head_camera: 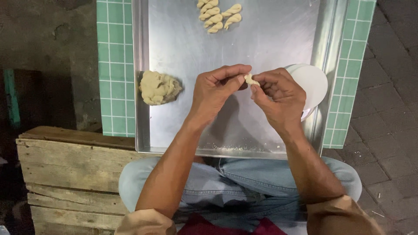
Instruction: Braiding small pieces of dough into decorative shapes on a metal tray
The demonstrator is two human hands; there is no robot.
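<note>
Both my hands meet above the middle of a metal tray (183,48). A small pale piece of dough (251,80) is pinched between the fingertips of my left hand (215,89) and my right hand (278,93). To the left, a rough lump of dough (158,87) rests on the tray near its left rim. Several twisted dough pieces (217,15) lie in a cluster at the tray's far edge.
A white round dish (314,82) sits at the tray's right side, partly behind my right hand. The tray lies on a green tiled surface (114,65). A wooden crate (69,174) stands at lower left; paving bricks (387,109) are on the right.
</note>
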